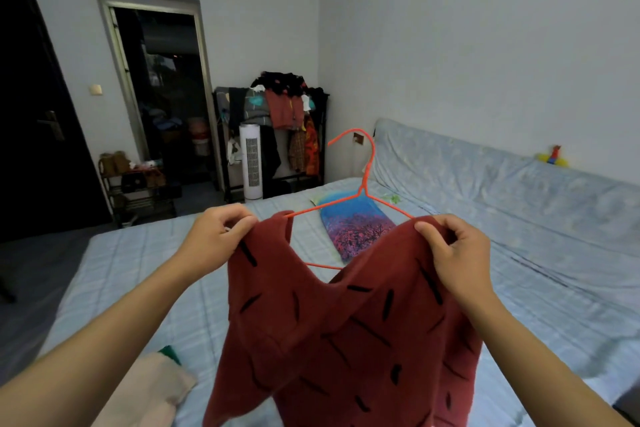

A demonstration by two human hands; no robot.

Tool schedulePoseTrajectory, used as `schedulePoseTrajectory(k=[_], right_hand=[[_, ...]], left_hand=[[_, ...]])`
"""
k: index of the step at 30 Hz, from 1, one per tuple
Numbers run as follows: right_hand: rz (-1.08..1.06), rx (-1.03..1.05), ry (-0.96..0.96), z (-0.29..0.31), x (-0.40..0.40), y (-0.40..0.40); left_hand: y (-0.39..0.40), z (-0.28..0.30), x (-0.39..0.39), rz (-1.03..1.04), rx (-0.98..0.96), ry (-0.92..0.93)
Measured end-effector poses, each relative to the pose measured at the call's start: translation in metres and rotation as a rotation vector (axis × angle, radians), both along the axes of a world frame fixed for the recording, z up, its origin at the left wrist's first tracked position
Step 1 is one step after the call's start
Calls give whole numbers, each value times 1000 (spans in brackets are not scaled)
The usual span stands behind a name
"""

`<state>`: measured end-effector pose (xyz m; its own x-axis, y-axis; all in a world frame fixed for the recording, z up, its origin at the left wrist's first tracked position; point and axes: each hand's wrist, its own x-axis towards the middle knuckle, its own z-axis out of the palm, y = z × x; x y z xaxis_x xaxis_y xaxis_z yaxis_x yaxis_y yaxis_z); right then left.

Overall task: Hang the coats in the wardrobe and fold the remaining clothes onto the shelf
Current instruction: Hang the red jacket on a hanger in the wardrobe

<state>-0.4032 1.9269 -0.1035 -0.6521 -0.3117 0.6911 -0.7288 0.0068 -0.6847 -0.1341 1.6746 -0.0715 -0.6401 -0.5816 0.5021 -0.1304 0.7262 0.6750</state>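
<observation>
Over a bed [145, 253], two hands hold up a red coat [339, 340] on an orange hanger [363, 184]. The left hand [214, 239] pinches one shoulder, the right hand [457, 253] pinches the other — both curled tight on cloth. The coat looks nearly seated; next, probably, carrying it to the crowded rack [322, 135] across the room — the hook free to catch.

We see a rust-red matt knit garment with black dashes [332, 333], soft and slightly fuzzy, centre frame. Thin orange hanger [363, 184] looks smooth, coated wire. Pale blue checked bedsheet [145, 270]: matt woven cloth. White tower fan [251, 166], upper centre: smooth plastic.
</observation>
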Motion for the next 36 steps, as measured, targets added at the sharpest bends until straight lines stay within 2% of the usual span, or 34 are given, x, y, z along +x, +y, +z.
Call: schedulePoseTrajectory(k=[4, 12, 18, 25, 30, 33, 36], right_hand=[[1, -26, -60, 2, -7, -1], [63, -35, -90, -7, -16, -4], [197, -10, -99, -14, -23, -2], [284, -15, -118, -20, -24, 0], [314, 20, -96, -20, -21, 1], [327, 31, -77, -17, -21, 4], [334, 53, -26, -11, -21, 8]], left_hand=[[-9, -1, 8, -28, 30, 49], [-27, -9, 28, -211, 349, 178], [-50, -7, 47, -435, 516, 5], [-55, 5, 43, -557, 616, -88], [-38, 12, 27, -663, 547, -288], [-30, 12, 19, -632, 541, -253], [-29, 14, 19, -592, 543, -125]])
